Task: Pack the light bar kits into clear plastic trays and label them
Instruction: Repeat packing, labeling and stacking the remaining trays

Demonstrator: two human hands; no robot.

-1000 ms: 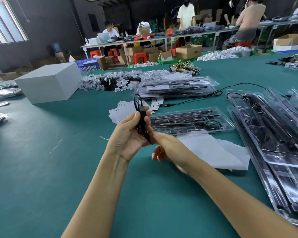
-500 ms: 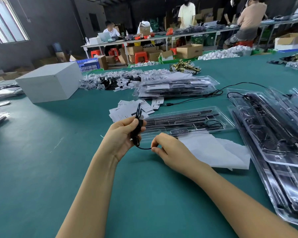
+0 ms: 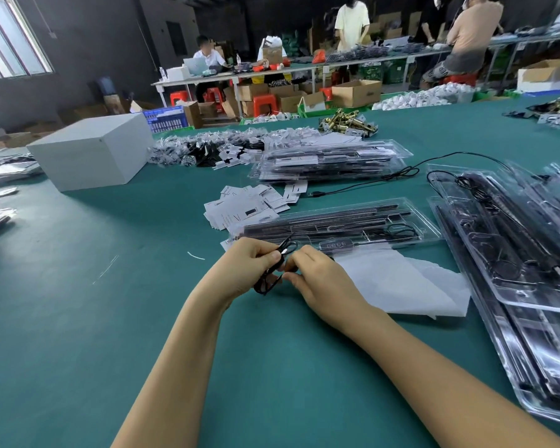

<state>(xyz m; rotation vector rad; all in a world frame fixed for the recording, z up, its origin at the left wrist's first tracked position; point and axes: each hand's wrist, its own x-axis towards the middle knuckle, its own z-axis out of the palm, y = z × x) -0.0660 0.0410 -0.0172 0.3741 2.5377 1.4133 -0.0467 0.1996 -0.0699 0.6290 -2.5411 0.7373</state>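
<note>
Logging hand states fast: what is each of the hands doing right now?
Left hand: closed, gripping the coiled black cable.
Right hand: closed, pinching the same cable.

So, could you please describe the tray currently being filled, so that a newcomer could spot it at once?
Start at the green table and find the two hands winding a black cable. Just beyond them lies a single clear plastic tray, crosswise. Unlike the stack of trays behind and the piled trays to the right, it lies alone, beside loose white labels.
</note>
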